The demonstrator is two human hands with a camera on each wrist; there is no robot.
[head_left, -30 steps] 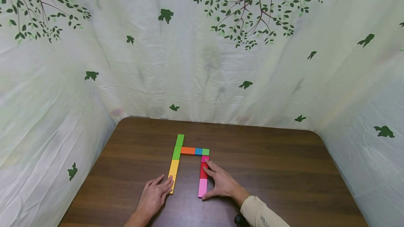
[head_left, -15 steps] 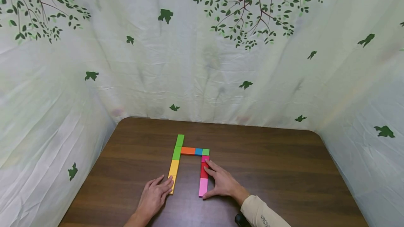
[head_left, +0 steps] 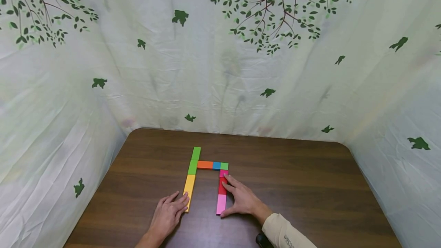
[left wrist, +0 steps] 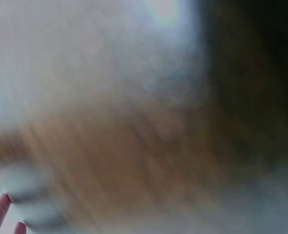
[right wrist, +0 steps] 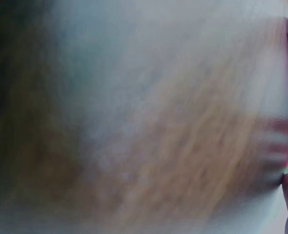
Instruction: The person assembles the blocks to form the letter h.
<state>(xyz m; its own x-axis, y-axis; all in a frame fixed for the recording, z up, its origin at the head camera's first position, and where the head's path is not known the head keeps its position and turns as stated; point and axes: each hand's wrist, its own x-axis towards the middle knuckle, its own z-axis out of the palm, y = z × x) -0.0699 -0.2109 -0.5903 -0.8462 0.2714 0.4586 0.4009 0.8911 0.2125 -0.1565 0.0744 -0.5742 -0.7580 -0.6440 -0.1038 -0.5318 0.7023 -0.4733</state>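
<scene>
Flat coloured blocks form a joined shape on the table. Its left column has two green blocks [head_left: 192,167] at the far end and yellow blocks [head_left: 189,183] nearer. An orange block [head_left: 205,165], a blue block [head_left: 216,165] and a small green block [head_left: 224,166] bridge rightward. Below them run a magenta block [head_left: 223,173], a red block [head_left: 222,186] and a pink block [head_left: 221,204]. My left hand [head_left: 167,215] rests its fingers on the near yellow block. My right hand [head_left: 242,200] lies spread along the right column, thumb at the pink block's near corner, fingertips at the red and magenta blocks.
The brown wooden table [head_left: 293,179] has rounded far corners. A pale curtain [head_left: 213,68] printed with branches and birds hangs behind and along both sides. A small black object [head_left: 263,240] sits beneath the right sleeve [head_left: 284,230]. Both wrist views are mostly blurred tabletop.
The pink block's near end has shifted very slightly away from me, with the right thumb at its corner. The left hand and the other blocks look still.
</scene>
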